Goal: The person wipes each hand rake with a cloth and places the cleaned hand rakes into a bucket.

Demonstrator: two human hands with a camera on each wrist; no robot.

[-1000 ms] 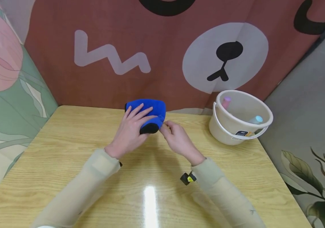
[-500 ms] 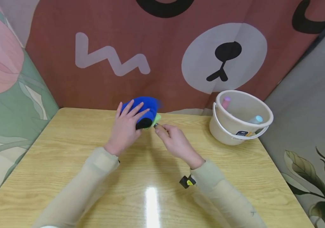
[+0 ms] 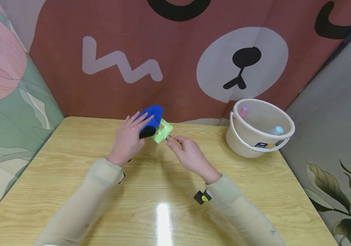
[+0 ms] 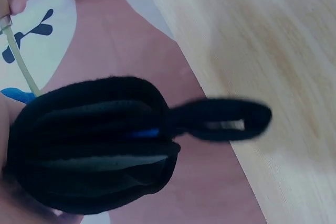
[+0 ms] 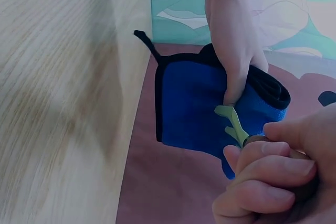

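Over the far part of the table, my left hand (image 3: 127, 138) grips a folded blue cloth (image 3: 153, 112) with black edging, its thumb pressed on the near side. A black hanging loop (image 4: 226, 120) sticks out from the cloth's black folds in the left wrist view. My right hand (image 3: 191, 153) holds a small hand tool by its brown wooden handle (image 3: 174, 140), fingers curled round it. The tool's light-green slotted head (image 3: 163, 131) points up and left, partly overlapped by the cloth. In the right wrist view the green prongs (image 5: 234, 123) lie against the blue fabric.
A white bucket (image 3: 243, 143) with a hanging handle stands at the right of the wooden table (image 3: 80, 171). Inside it show a pink piece (image 3: 244, 112) and a light-blue piece (image 3: 276, 130). A brown curtain with a cartoon face (image 3: 175, 85) hangs behind the table.
The cloth and left hand have shifted left and now look narrower. More of the green head has come out from behind the cloth. The right hand has moved slightly left and down.
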